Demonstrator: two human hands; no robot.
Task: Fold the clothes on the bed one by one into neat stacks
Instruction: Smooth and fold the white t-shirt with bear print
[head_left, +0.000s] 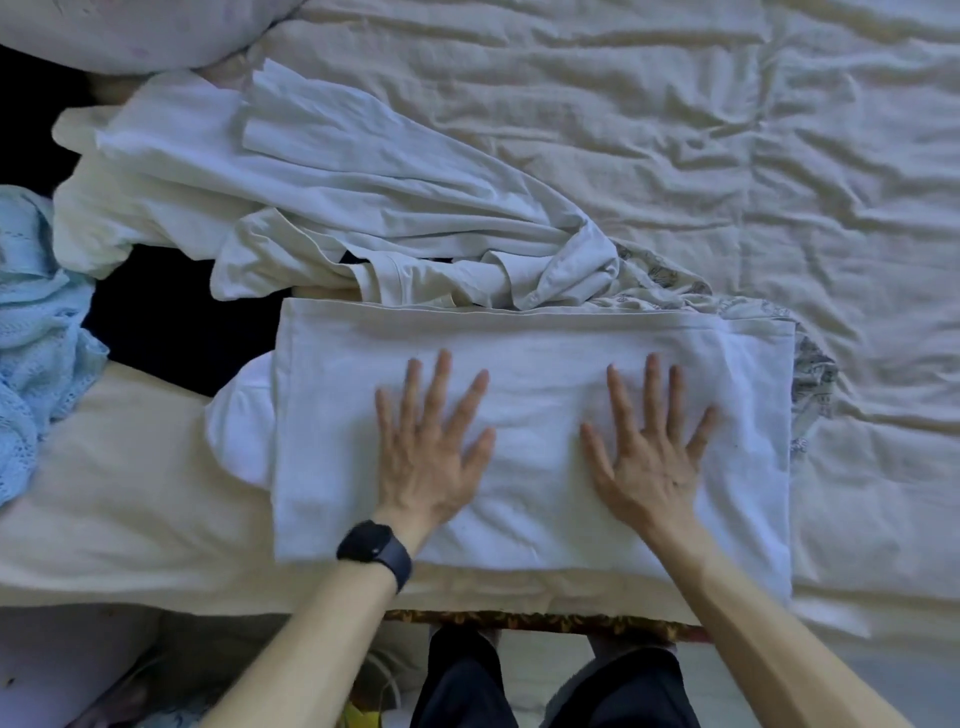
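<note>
A: Surface?
B: A wrinkled cream bed sheet (727, 156) is lying under one folded white garment (535, 364) at the near edge.
A: Hands?
B: Two: left hand (431, 457) and right hand (649, 457) are pressing flat on it, fingers spread, gripping nothing. One crumpled white pile (337, 197) is lying behind.

Bed (727, 156): far and right portions open, bare wrinkled sheet. Obstacles: unfolded white heap (322, 197) toward far left; folded white cloth (535, 499) along near edge; blue knit (36, 322) at left edge.
</note>
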